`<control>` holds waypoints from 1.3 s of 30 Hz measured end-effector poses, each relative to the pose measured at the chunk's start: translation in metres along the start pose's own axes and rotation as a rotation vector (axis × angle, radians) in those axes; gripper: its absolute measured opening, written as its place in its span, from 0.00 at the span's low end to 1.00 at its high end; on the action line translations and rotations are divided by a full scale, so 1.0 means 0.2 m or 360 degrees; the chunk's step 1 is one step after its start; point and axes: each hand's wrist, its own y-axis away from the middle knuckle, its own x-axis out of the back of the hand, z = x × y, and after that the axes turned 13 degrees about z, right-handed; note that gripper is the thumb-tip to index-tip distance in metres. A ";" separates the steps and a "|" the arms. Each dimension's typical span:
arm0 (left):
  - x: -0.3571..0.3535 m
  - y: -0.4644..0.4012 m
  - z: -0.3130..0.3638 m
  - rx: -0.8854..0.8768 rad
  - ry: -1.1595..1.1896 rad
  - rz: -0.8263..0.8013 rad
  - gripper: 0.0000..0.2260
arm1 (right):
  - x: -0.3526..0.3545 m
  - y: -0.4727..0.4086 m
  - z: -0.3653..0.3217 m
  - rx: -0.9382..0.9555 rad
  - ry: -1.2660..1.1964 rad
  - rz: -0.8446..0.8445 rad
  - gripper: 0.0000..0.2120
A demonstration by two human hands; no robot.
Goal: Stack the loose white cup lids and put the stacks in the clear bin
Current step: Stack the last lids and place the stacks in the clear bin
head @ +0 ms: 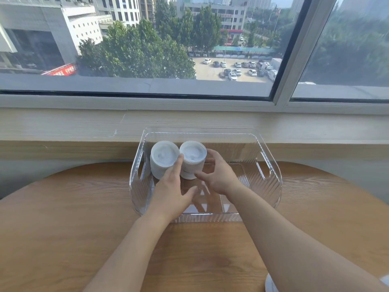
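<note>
Two stacks of white cup lids stand side by side inside the clear bin (271,165), in its far left part, at about ten o'clock from the bin's middle. The left stack (163,160) sits close to the bin's left wall, by the handle slot; the right stack (192,160) touches it or nearly does, and its upper lids look shifted a little off the lower ones.

My left hand (170,190) reaches over the bin's near wall with the fingers straight and loosely spread; the fingertips lie against the seam between the two stacks, pressing there and not gripping. My right hand (217,175) is on the three o'clock side of the right stack, fingers relaxed and gently bent, thumb pointing toward the stack's foot. I cannot tell whether those fingers touch the lids or only hover just beside them.

The bin rests on a round wooden surface (73,218), at its twelve o'clock edge, pushed against a pale ledge under a window (147,49). At five o'clock, near my right forearm at the frame's bottom edge, part of a white object (270,284) shows; it is cut off and I cannot say what it is.
</note>
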 end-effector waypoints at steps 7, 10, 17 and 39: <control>0.05 0.20 0.09 -0.0252 -0.0023 0.0122 0.40 | 0.28 0.29 0.00 0.0213 0.0168 0.0024 0.42; 0.07 0.33 0.15 -0.0381 -0.0036 0.0144 0.38 | 0.41 0.45 0.02 0.0382 0.0299 0.0034 0.40; 0.06 0.62 0.27 -0.0672 -0.0169 0.0004 0.38 | 0.71 0.84 0.16 0.0575 0.0539 0.0028 0.38; -0.40 0.95 0.47 -0.0791 0.0109 -0.0268 0.48 | 1.07 1.21 0.41 0.0448 0.0867 -0.0258 0.34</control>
